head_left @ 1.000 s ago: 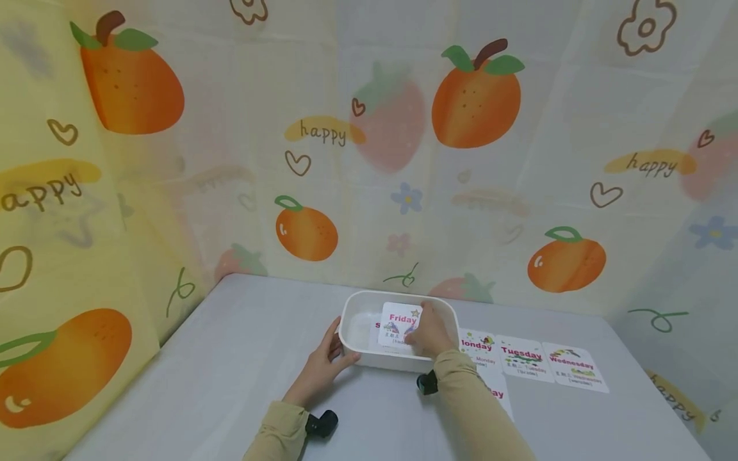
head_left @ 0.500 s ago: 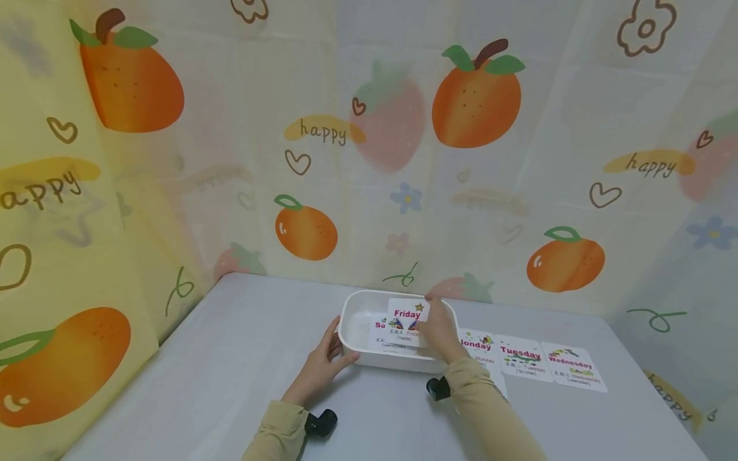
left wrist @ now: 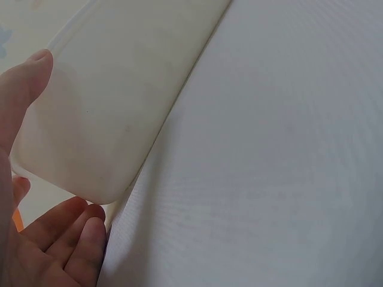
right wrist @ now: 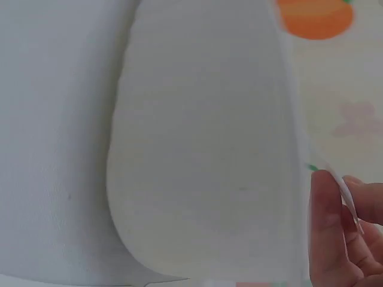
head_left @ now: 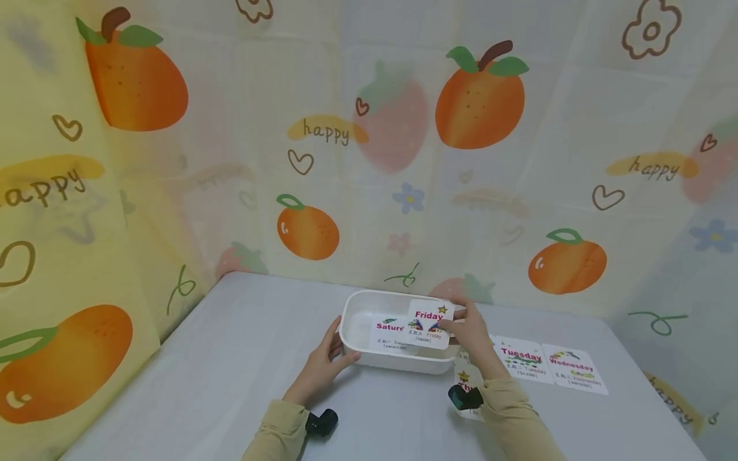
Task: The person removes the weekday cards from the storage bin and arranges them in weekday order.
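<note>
A white plastic basin (head_left: 398,363) stands on the table. My left hand (head_left: 323,365) holds its left end; in the left wrist view the thumb (left wrist: 37,75) lies at the rim and the fingers curl near the lower corner. My right hand (head_left: 473,333) pinches the "Friday" card (head_left: 426,333) by its right edge, raised at the basin's right end. The right wrist view shows this card (right wrist: 344,188) edge-on between thumb and fingers. A "Saturday" card (head_left: 387,339) lies inside the basin, partly covered by the Friday card.
To the right lie the "Tuesday" card (head_left: 521,362) and the "Wednesday" card (head_left: 576,371). A card starting "Thu" (head_left: 464,371) lies nearer, mostly behind my right wrist. A fruit-printed curtain (head_left: 403,211) stands behind the table (head_left: 230,384).
My right hand has moved to the right with the Friday card, from the basin's middle to its right end, uncovering more of the Saturday card. My left hand stays on the basin.
</note>
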A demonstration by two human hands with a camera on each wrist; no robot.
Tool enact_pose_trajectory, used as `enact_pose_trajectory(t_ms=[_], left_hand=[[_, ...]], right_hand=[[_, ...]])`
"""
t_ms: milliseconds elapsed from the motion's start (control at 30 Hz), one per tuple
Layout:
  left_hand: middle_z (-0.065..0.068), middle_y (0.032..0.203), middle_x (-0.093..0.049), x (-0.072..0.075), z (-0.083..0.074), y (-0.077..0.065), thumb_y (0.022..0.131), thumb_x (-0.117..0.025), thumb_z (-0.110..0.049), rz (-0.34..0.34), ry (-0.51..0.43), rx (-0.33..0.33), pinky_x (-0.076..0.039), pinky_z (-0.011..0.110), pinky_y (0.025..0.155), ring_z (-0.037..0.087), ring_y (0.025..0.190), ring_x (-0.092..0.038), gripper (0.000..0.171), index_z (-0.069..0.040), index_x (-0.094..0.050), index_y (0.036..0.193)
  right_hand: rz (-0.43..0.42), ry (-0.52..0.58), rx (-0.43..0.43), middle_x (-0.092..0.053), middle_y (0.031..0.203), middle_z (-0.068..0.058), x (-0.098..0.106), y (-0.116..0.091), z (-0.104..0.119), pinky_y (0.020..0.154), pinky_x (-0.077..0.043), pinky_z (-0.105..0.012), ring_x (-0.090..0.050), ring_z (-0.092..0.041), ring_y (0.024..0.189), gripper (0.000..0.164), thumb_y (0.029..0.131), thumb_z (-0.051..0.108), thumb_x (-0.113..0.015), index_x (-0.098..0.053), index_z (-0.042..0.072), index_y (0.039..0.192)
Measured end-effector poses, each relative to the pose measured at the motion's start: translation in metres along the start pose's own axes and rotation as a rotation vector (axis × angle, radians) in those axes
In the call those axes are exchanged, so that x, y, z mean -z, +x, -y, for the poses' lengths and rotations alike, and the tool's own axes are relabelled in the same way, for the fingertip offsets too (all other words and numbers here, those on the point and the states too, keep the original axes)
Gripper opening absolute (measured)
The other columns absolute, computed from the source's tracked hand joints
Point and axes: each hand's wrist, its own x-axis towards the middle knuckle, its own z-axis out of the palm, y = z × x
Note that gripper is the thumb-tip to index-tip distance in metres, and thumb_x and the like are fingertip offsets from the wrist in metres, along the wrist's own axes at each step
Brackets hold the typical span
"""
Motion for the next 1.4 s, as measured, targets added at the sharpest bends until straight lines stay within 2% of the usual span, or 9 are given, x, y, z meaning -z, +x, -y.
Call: enact_pose_trajectory(t_ms=[133,333,700,833,1067,1233,1400], left_hand=[[0.02,0.131,-0.047,0.0,0.002,0.001,0.081,-0.072,-0.034,0.009,0.014,-0.005,-0.038,0.045,0.101,0.034,0.12,-0.045,0.089,-0.019,-0.017,0.149],[0.015,0.132,-0.047,0.0,0.01,0.002,0.079,-0.071,-0.044,0.007,0.023,0.002,-0.039,0.041,0.101,0.03,0.12,-0.047,0.089,-0.027,-0.017,0.149],[0.015,0.131,-0.048,0.0,0.01,0.001,0.079,-0.071,-0.045,0.003,0.008,-0.008,-0.039,0.04,0.1,0.031,0.12,-0.046,0.09,-0.026,-0.017,0.149],[0.015,0.132,-0.047,0.001,0.009,0.001,0.079,-0.071,-0.045,-0.002,0.011,-0.011,-0.039,0.039,0.101,0.031,0.121,-0.046,0.09,-0.027,-0.018,0.149],[0.015,0.131,-0.048,0.002,0.008,0.001,0.079,-0.071,-0.044,-0.002,0.017,-0.018,-0.039,0.039,0.101,0.029,0.12,-0.046,0.09,-0.026,-0.018,0.149],[0.016,0.132,-0.047,0.002,0.007,0.001,0.079,-0.071,-0.043,0.002,0.008,-0.02,-0.039,0.039,0.101,0.03,0.12,-0.046,0.091,-0.024,-0.017,0.149],[0.015,0.132,-0.047,0.001,0.008,0.002,0.078,-0.071,-0.044,0.001,0.014,-0.012,-0.039,0.039,0.101,0.03,0.12,-0.046,0.091,-0.025,-0.017,0.149]], right_hand=[[0.004,0.121,-0.064,-0.05,0.104,-0.018,0.017,-0.013,-0.002,0.062,-0.056,-0.03,-0.06,-0.019,0.076,0.058,0.088,0.003,-0.061,-0.031,0.001,0.138],[-0.005,0.195,-0.11,-0.048,0.114,-0.018,0.04,-0.023,-0.015,0.068,-0.055,-0.027,-0.06,-0.017,0.084,0.06,0.091,0.012,-0.059,-0.028,0.008,0.142],[0.043,0.302,-0.252,-0.039,0.126,-0.017,0.096,-0.047,-0.06,0.078,-0.052,-0.026,-0.059,-0.016,0.092,0.067,0.093,0.019,-0.057,-0.018,0.012,0.147],[0.061,0.254,-0.296,-0.041,0.123,-0.014,0.118,-0.057,-0.076,0.078,-0.051,-0.028,-0.056,-0.013,0.093,0.07,0.092,0.02,-0.06,-0.018,0.01,0.147],[0.098,0.101,-0.314,-0.048,0.115,-0.014,0.151,-0.075,-0.098,0.075,-0.054,-0.033,-0.056,-0.019,0.091,0.068,0.091,0.021,-0.06,-0.021,0.005,0.145],[0.109,-0.009,-0.346,-0.048,0.115,-0.018,0.168,-0.082,-0.103,0.073,-0.052,-0.033,-0.055,-0.021,0.09,0.07,0.091,0.026,-0.061,-0.021,0.002,0.143],[0.109,-0.055,-0.37,-0.05,0.109,-0.017,0.175,-0.085,-0.106,0.07,-0.051,-0.035,-0.056,-0.022,0.086,0.073,0.088,0.025,-0.064,-0.02,-0.001,0.142]])
